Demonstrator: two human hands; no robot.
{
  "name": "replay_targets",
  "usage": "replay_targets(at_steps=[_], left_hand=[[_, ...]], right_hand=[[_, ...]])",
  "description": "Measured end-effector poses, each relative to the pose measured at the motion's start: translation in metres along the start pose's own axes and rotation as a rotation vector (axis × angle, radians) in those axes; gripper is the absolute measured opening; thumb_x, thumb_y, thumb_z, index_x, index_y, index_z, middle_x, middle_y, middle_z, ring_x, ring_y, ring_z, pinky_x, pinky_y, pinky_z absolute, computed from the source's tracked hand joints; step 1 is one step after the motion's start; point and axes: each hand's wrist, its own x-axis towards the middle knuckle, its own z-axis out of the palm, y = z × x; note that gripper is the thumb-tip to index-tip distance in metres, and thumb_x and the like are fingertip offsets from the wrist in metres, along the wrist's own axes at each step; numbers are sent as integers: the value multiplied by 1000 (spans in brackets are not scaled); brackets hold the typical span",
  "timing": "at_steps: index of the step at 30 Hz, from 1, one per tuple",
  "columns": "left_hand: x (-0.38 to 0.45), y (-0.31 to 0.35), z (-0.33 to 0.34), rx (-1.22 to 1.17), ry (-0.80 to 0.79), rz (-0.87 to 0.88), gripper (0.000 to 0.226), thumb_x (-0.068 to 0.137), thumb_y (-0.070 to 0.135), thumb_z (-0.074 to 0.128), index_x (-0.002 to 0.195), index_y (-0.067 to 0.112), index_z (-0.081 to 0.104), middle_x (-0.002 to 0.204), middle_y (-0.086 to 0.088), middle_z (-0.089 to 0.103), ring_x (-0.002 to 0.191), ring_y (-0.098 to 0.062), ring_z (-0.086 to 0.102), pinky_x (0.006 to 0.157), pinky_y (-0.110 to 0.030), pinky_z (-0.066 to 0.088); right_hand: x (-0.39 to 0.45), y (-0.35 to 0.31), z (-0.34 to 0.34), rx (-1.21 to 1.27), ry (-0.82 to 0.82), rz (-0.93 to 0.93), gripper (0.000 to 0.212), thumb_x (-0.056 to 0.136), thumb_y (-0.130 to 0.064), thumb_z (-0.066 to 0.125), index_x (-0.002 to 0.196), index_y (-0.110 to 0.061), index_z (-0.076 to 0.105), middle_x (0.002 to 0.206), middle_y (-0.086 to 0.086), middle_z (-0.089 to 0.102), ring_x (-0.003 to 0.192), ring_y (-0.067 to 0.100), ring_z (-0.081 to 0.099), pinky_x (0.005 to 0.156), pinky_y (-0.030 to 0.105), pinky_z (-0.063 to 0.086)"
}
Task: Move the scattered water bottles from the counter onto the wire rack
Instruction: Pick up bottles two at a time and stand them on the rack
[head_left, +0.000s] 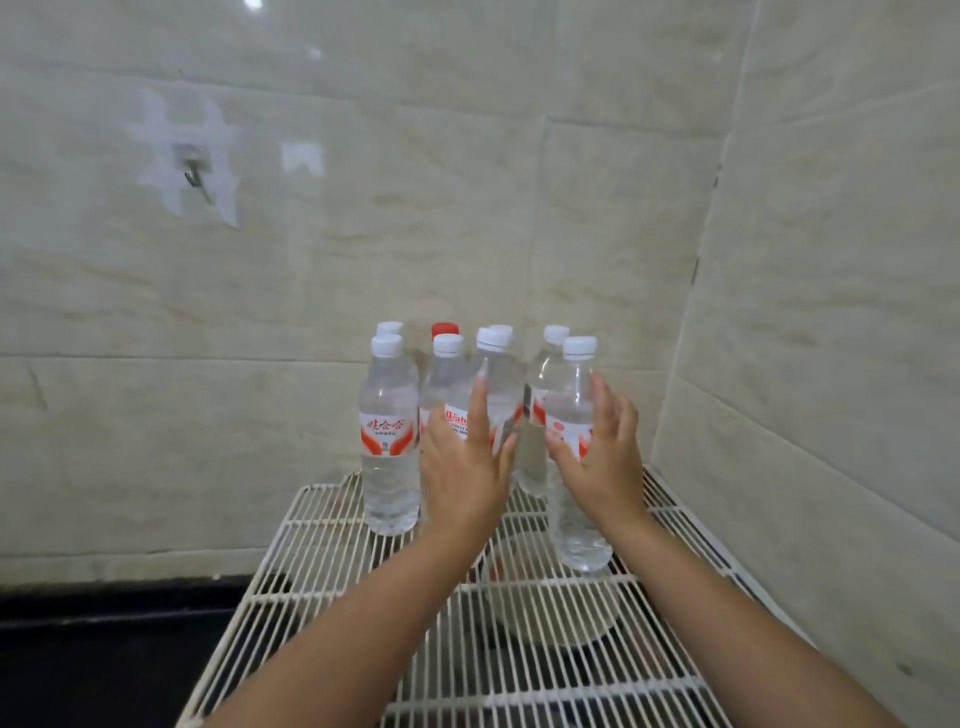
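Several clear water bottles with white caps and red-white labels stand upright at the far end of the white wire rack (322, 551); one at the back has a red cap (444, 329). My left hand (462, 467) has straight fingers laid against a middle bottle (496, 384) that leans slightly. My right hand (602, 457) curls around the label of the front right bottle (576, 519), which stands on the rack. The leftmost front bottle (389, 441) stands free of both hands.
Tiled walls close in behind and on the right, forming a corner. A black counter (104, 654) lies to the left of and under the rack. A round pale bowl-like thing (561, 608) sits beneath the rack wires.
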Motion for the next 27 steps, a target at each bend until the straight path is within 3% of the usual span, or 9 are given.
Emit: replay_targets(at_steps=[2,5,8,11,13,16,19,22,27], left_hand=[[1,6,12,-18,26,-17,57,82,44,40,131,18,26,105,-34,57,85,-42,62,66,-46,55],[-7,12,27,-90,40,-76,56,88,51,34,133,19,23,114,-38,52,93,-47,60,72,-50,53],[-15,10,37,-123,37,-115,55,90,59,17,135,28,11,123,-41,45,102,-52,56,74,-55,51],[-18,8,37,-124,36,-149,52,86,58,27,130,35,14,131,-41,38,113,-54,48,81,-59,47],[-22,7,32,-121,-10,-151,52,79,56,23,127,43,8,140,-34,30,123,-48,41,93,-57,41],[-26,0,18,-151,-63,-126,59,74,60,20,129,44,3,140,-22,32,121,-36,45,97,-53,43],[-19,-6,5,-160,-76,-83,70,81,56,40,139,33,8,135,-18,40,118,-30,46,96,-46,45],[-5,-3,-6,-213,-140,-90,78,86,35,60,146,22,12,141,-12,35,129,-26,37,106,-41,36],[25,3,-25,-288,-236,-61,73,87,26,59,146,20,18,145,-8,38,132,-25,39,106,-43,37]], right_hand=[[2,9,0,27,-16,-10,78,81,-20,68,144,-8,23,140,24,31,118,33,49,89,38,49],[-1,18,2,49,-47,-29,78,82,-29,66,144,-12,21,141,25,29,116,31,49,86,42,52],[-4,22,2,78,-21,-9,79,78,-49,43,143,-9,22,136,30,33,104,20,45,76,31,44],[-6,26,-5,55,-21,41,86,75,-52,29,140,4,25,134,32,34,110,30,47,81,28,35],[-11,27,-10,45,-62,40,88,73,-54,26,141,2,22,136,30,32,113,26,43,85,26,33],[-15,21,-20,84,-109,40,79,82,-50,34,144,-6,17,141,23,28,112,18,44,88,23,33],[-12,20,-33,59,-167,66,64,92,-24,52,145,-12,18,144,17,29,123,24,45,91,21,30],[-3,16,-42,84,-153,97,69,86,-15,62,143,-11,24,141,16,34,125,23,41,99,30,38],[23,-3,-61,203,-240,134,63,87,-12,58,141,-15,26,145,11,33,126,23,40,105,45,40]])
